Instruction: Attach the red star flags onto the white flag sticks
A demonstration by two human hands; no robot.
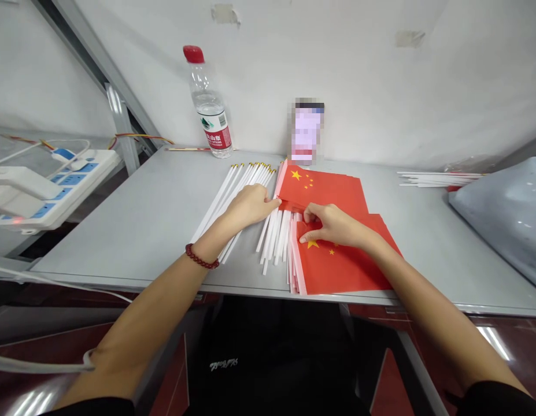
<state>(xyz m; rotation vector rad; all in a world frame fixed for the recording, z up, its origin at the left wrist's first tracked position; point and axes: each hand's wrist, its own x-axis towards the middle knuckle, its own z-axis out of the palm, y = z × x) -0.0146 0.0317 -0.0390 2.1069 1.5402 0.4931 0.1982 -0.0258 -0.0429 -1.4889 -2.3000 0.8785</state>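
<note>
My left hand (252,203) is closed, its thumb tip at the white sleeve edge of the upper red flag (328,188), which has yellow stars. What its curled fingers hold beneath is partly hidden. Over the lower stack of red flags (350,271), my right hand (335,225) has its thumb and index finger apart. Its thumb lies near the large star, beside the stack's white edge. White sticks with gold tips (220,202) lie partly under my left hand and forearm. More white sticks (274,240) extend below the upper flags, between my hands.
A phone (306,133) with a blurred screen leans on the wall behind the flags. To its left stands a water bottle (211,115). White sticks (436,179) and a grey plastic bag (506,214) lie at right. A power strip (63,188) with cables is at far left.
</note>
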